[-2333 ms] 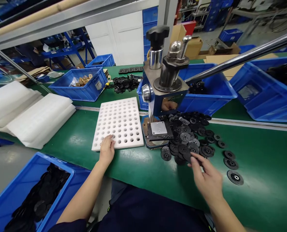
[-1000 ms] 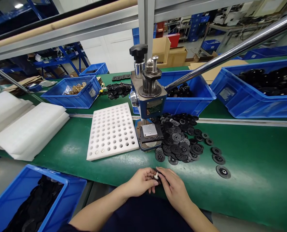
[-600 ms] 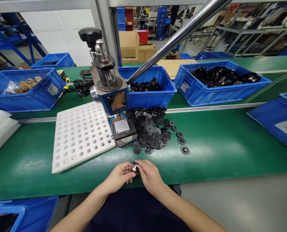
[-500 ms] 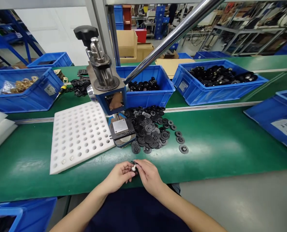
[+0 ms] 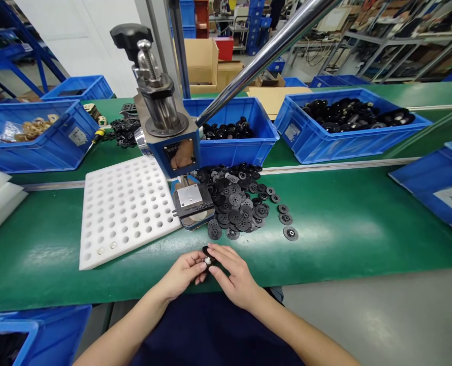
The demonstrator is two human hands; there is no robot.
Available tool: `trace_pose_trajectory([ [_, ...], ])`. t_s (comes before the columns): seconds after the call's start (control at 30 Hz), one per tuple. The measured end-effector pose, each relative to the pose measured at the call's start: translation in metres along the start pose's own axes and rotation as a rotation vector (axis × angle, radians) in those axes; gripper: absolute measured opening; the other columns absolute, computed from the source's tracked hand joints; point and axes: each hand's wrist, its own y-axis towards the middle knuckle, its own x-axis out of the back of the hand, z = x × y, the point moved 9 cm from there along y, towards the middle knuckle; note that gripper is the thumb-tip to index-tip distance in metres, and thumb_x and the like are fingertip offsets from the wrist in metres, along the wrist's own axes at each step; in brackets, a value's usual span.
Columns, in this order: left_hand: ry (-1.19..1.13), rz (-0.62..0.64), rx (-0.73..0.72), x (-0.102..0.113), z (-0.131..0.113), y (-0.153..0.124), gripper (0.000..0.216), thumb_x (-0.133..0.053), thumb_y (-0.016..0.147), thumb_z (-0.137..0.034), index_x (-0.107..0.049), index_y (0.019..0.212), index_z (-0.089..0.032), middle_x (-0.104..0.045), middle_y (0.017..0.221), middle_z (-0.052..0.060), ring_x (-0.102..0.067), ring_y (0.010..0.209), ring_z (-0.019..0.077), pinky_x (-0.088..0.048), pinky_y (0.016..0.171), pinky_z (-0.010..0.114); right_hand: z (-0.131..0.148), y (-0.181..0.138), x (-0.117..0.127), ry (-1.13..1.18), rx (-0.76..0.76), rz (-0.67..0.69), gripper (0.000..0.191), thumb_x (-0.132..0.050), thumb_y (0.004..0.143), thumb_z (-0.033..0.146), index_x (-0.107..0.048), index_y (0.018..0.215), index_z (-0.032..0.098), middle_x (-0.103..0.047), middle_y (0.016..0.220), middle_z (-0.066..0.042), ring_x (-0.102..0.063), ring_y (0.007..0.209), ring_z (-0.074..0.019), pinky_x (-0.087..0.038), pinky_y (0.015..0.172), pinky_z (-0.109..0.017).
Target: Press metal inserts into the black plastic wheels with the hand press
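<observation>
Near the front edge of the green bench, my left hand [image 5: 184, 272] is closed around a small white plastic piece [image 5: 208, 261]. A black disc [image 5: 206, 250] sits against the top of that piece. From the other side, the fingers of my right hand [image 5: 233, 274] press on the disc, partly covering it; its thumb is beside the white piece. Beyond my hands lies a pile of black discs [image 5: 234, 199]. The hand press [image 5: 168, 117] stands at its left, with a metal plate [image 5: 190, 195] on its base.
A white foam tray [image 5: 125, 208] with rows of holes holds two white pieces near its front corner. Blue bins stand behind: one with tan parts [image 5: 31, 162], two with black parts [image 5: 348, 145]. A yellow-handled screwdriver [image 5: 98, 133] leans at a bin. The press's long lever [image 5: 264, 63] slants up right.
The black disc has come up into view above the white piece. My right fingers have moved from the side onto the disc and spread a little. The view has shifted slightly.
</observation>
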Motion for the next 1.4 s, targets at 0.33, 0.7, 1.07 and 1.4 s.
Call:
trace_pose_trajectory([
  [0.33,0.097,-0.208,-0.063,0.011,-0.021,-0.004,0.040,-0.080,0.071,-0.045,-0.066,0.092,-0.014,-0.060,0.067,-0.002,-0.048,0.054,0.0083,-0.039,0.054,0.023,0.002,-0.007,-0.017,-0.049,-0.002,0.148,0.050,-0.055,0.097,0.036,-0.047,0.144,0.022,-0.058,0.138,-0.013,-0.053,0.130,-0.0229,-0.050,0.107,-0.044],
  [0.7,0.023,-0.235,-0.179,0.042,-0.018,0.009,0.034,-0.075,0.078,-0.040,-0.067,0.096,-0.013,-0.071,0.090,0.010,-0.054,0.065,0.0113,-0.045,0.062,0.025,-0.138,0.048,0.104,-0.682,-0.497,-0.118,0.036,-0.046,0.092,0.032,-0.070,0.115,0.017,-0.065,0.123,-0.015,-0.053,0.114,-0.0311,-0.043,0.092,-0.048],
  [1.07,0.159,-0.296,-0.189,0.041,-0.019,0.006,0.033,-0.074,0.076,-0.043,-0.066,0.088,-0.014,-0.065,0.066,0.001,-0.054,0.057,0.0117,-0.045,0.061,0.026,-0.178,0.062,0.116,-0.691,-0.520,-0.135,0.020,-0.056,0.081,0.031,-0.067,0.086,0.015,-0.068,0.095,-0.013,-0.055,0.093,-0.0278,-0.040,0.079,-0.039],
  [1.4,0.161,-0.312,-0.206,0.039,-0.019,0.003,0.035,-0.073,0.077,-0.046,-0.067,0.088,-0.013,-0.065,0.067,0.002,-0.054,0.056,0.0110,-0.045,0.059,0.025,-0.084,-0.005,0.036,-0.414,-0.129,0.037,0.029,-0.059,0.088,0.035,-0.063,0.113,0.021,-0.063,0.108,-0.012,-0.060,0.101,-0.0254,-0.052,0.088,-0.044],
])
